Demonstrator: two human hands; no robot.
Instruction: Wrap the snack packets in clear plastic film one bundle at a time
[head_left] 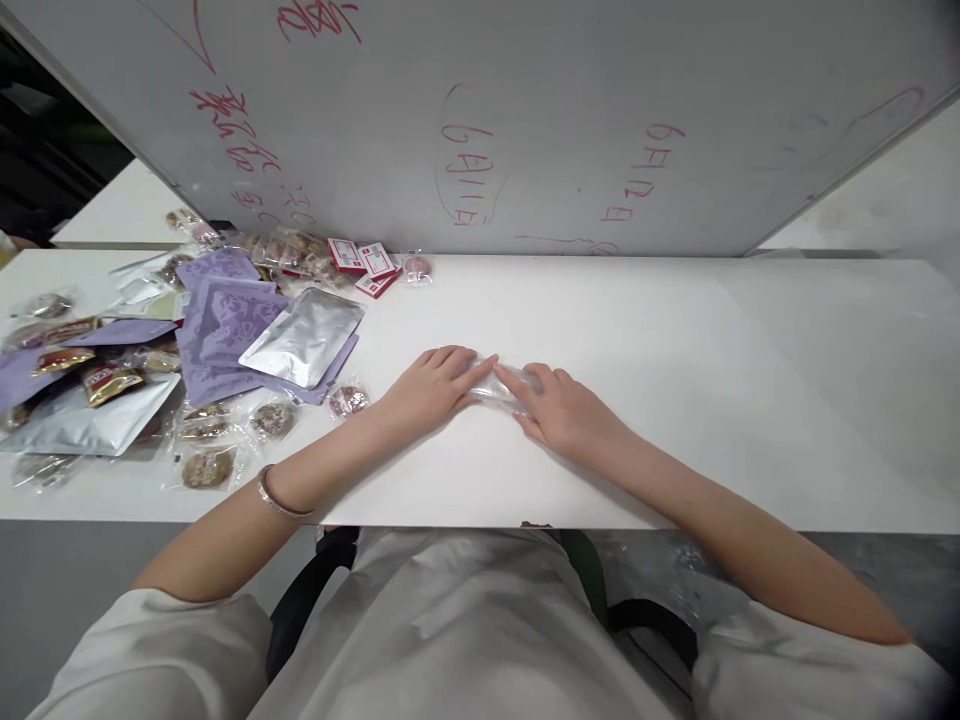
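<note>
My left hand point(431, 385) and my right hand point(559, 410) lie flat on the white table point(675, 380), fingertips meeting over a small clear plastic packet point(495, 387). Both hands press on that packet, which is mostly hidden under the fingers. What is inside it I cannot make out. A silver bracelet sits on my left wrist.
A pile at the left holds purple pouches point(225, 320), silver foil pouches point(304, 337), wrapped cookies point(347, 401) and small snack packs. Red-and-white sachets point(367, 262) lie near a whiteboard point(525, 110) with red writing along the table's back.
</note>
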